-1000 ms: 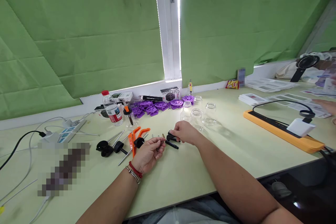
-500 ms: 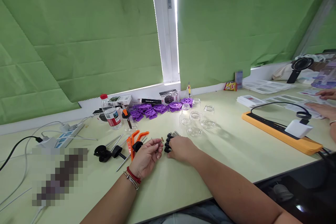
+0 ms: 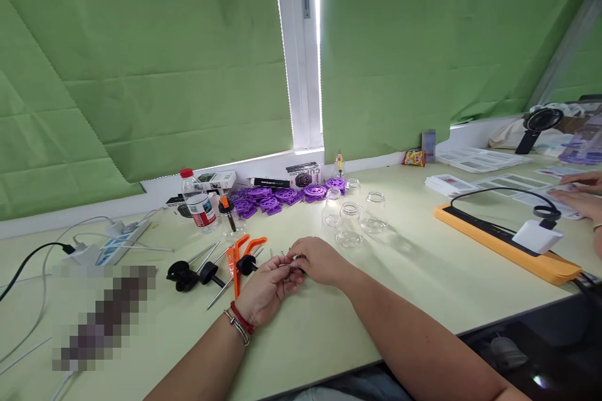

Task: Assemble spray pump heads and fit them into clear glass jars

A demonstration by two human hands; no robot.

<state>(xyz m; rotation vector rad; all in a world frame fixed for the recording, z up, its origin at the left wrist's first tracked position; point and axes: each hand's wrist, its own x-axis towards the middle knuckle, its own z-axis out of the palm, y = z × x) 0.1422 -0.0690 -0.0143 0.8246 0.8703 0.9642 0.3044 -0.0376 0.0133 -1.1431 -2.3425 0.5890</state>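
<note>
My left hand [image 3: 273, 285] is closed in a pinch, palm up, on a small metal piece mostly hidden between its fingertips. Against those fingertips, my right hand [image 3: 322, 261] is closed too, its fingers bent down over something I cannot make out. The black cylinders and springs beneath the right hand are hidden from sight. Just left of the hands lie orange crank handles [image 3: 235, 263], black round-topped parts [image 3: 209, 274] and thin metal rods [image 3: 219, 296]. Clear glass jars [image 3: 348, 225] stand beyond my right hand.
Purple plastic parts [image 3: 270, 204] are heaped along the wall by a water bottle [image 3: 200, 203] and small boxes [image 3: 303, 174]. A yellow power strip [image 3: 503, 244] with a white charger lies at right. Another person's hands [image 3: 580, 200] rest on papers there. Cables cross the left side.
My right hand has come off the black cylinders and moved left to meet my left fingertips. My left hand has shifted slightly right, and the brass-coloured piece in it is now covered.
</note>
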